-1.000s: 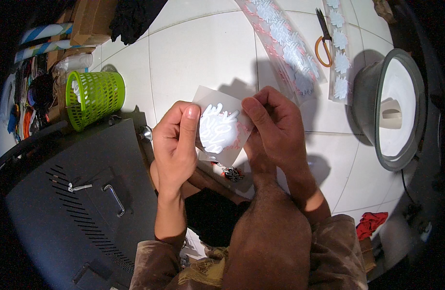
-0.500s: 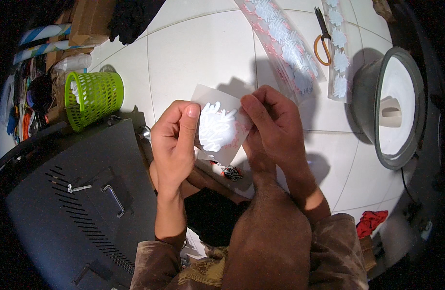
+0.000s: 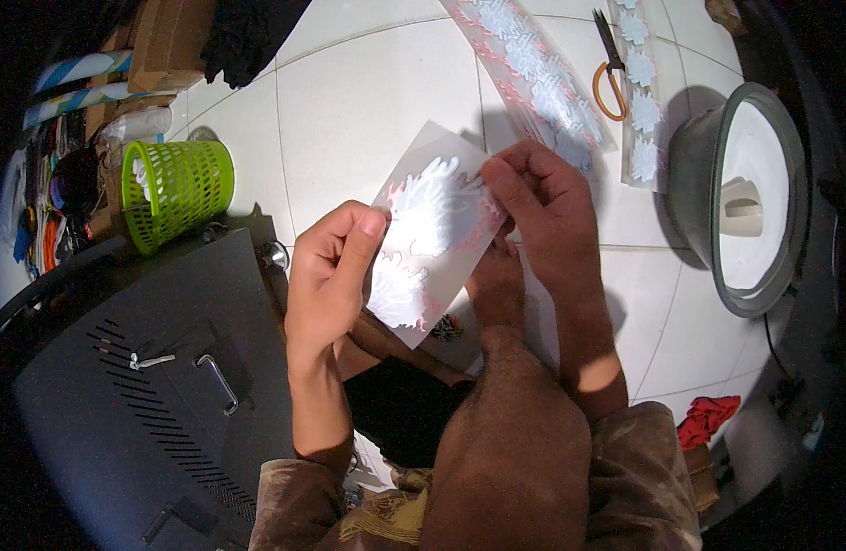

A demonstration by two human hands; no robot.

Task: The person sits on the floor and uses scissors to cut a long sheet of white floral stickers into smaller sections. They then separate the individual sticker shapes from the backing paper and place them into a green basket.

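Observation:
Up in front of my knees, a translucent film sheet (image 3: 441,243) is stretched between my hands. It bears two white splash-shaped prints with pink edges, and light glares on its middle. My left hand (image 3: 336,271) pinches the sheet's left edge between thumb and fingers. At the upper right edge, the thumb and fingers of my right hand (image 3: 547,197) grip the film. Beneath the sheet, a small black, white and red patterned piece (image 3: 448,328) is partly hidden.
On the tiled floor lie a wide printed film strip (image 3: 533,78), a narrower strip (image 3: 641,110) and orange-handled scissors (image 3: 610,78). A dark basin (image 3: 694,188) holds white material and a pale scoop (image 3: 742,209). A green basket (image 3: 189,188) and grey cabinet (image 3: 101,404) stand left.
The sheet has opened out and tilted, so two prints show instead of one. My right hand has shifted slightly right and up; my left hand still grips the left edge.

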